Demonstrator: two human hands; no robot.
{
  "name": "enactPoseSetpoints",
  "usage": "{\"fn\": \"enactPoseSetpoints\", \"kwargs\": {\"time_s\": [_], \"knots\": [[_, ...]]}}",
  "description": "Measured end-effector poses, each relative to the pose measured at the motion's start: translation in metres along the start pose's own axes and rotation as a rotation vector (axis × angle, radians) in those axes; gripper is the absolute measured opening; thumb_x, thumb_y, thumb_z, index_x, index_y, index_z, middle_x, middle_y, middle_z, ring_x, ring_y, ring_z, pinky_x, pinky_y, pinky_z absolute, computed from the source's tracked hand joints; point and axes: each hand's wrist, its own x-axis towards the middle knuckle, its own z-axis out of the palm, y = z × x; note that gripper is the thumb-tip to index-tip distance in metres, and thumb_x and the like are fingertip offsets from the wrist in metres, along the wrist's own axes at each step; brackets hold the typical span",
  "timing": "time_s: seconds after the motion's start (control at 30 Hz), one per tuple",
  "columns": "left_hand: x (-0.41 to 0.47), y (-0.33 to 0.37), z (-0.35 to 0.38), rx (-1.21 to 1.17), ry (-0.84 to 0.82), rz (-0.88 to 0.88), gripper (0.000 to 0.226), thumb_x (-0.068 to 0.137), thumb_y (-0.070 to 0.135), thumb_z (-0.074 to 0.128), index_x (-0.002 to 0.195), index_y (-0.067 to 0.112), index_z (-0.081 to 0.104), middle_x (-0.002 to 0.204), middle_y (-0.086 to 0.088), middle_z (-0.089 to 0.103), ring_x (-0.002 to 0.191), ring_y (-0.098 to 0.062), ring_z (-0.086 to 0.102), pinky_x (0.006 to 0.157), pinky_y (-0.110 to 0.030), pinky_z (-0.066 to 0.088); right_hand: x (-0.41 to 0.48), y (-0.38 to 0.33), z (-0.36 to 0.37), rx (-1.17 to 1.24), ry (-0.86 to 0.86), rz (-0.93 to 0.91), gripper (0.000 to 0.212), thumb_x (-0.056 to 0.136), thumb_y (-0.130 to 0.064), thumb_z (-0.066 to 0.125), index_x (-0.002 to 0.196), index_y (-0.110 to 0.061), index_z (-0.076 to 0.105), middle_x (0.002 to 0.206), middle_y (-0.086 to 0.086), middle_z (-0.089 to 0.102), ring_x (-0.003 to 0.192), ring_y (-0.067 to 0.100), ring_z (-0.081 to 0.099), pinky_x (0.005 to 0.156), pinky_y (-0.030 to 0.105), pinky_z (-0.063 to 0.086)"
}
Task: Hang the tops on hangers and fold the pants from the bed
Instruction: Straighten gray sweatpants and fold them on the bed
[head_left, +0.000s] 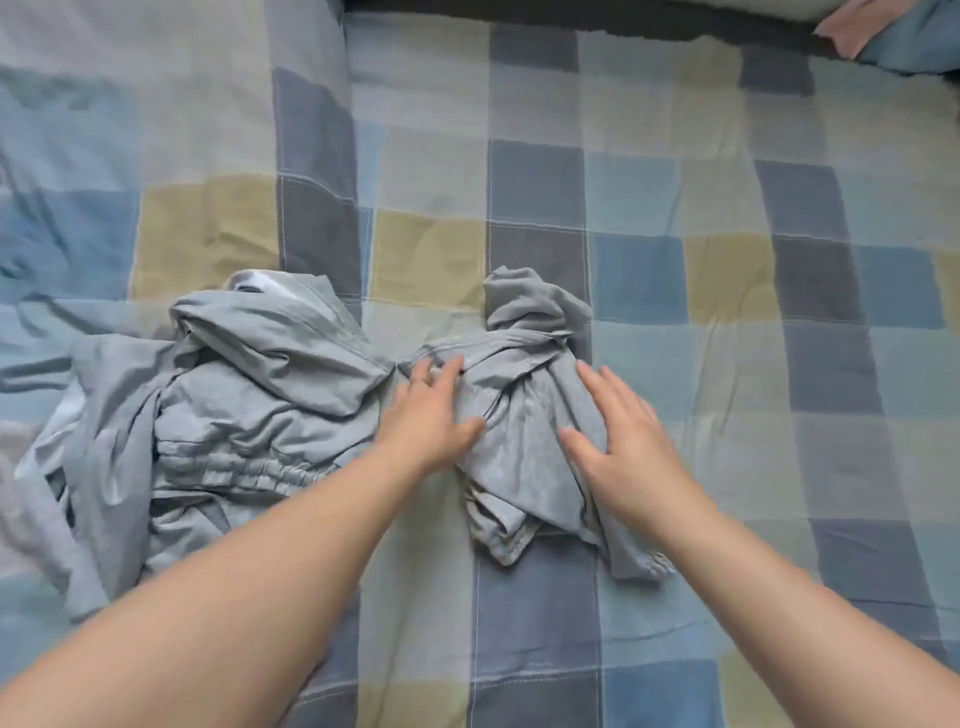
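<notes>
A crumpled grey garment (524, 457) lies bunched in the middle of the checked bed sheet (727, 364). My left hand (431, 415) lies on its left side with straight, spread fingers. Along the garment's right side rests my right hand (618, 441), fingers also straight. Neither hand grips the cloth. To the left sits a bigger heap of grey clothes (218, 410); an elastic waistband (244, 470) shows in it, and a bit of white cloth at its far end. I cannot tell which pieces are tops and which are pants.
The bed sheet is a patchwork of blue, grey and yellow squares. A folded quilt (130, 130) of the same pattern covers the left part. A pillow corner with pink and blue fabric (883, 36) lies at the far right by the dark bed edge.
</notes>
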Motion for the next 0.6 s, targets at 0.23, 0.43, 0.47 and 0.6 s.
{"fn": "enactPoseSetpoints", "kwargs": {"time_s": [0.23,0.43,0.47,0.6], "knots": [[0.103,-0.035,0.026,-0.221,0.104,-0.089,0.042,0.085,0.031,0.073,0.116,0.013,0.053,0.118,-0.014,0.034,0.103,-0.028,0.051,0.092,-0.025,0.039,0.133,0.008,0.062,-0.259,0.003,-0.179,0.07,0.093,-0.026,0.062,0.155,-0.035,0.029,0.166,0.0,0.014,0.149,0.024,0.014,0.118,0.05,0.024],[0.118,-0.041,0.031,-0.256,0.092,-0.09,0.019,0.085,0.021,0.067,0.1,0.011,0.058,0.11,-0.009,0.025,0.091,-0.016,0.035,0.081,-0.011,0.028,0.18,-0.002,0.095,-0.159,0.006,-0.199,0.042,0.077,-0.002,0.06,0.118,-0.01,0.056,0.128,0.014,0.045,0.117,0.037,0.048,0.101,0.043,0.041],[0.12,-0.04,0.032,-0.255,0.094,-0.105,0.016,0.086,0.021,0.066,0.097,0.013,0.057,0.11,-0.008,0.025,0.089,-0.017,0.036,0.082,-0.013,0.029,0.182,-0.002,0.097,-0.142,0.018,-0.215,0.037,0.076,0.001,0.058,0.111,-0.008,0.054,0.124,0.013,0.046,0.111,0.034,0.049,0.096,0.039,0.041],[0.122,-0.035,0.029,-0.238,0.08,-0.126,0.017,0.088,0.025,0.066,0.09,0.017,0.051,0.114,-0.008,0.024,0.073,-0.019,0.036,0.082,-0.017,0.031,0.185,0.002,0.083,-0.132,0.002,-0.209,0.025,0.082,-0.004,0.063,0.092,-0.014,0.042,0.108,0.0,0.044,0.092,0.019,0.043,0.071,0.023,0.025]]}}
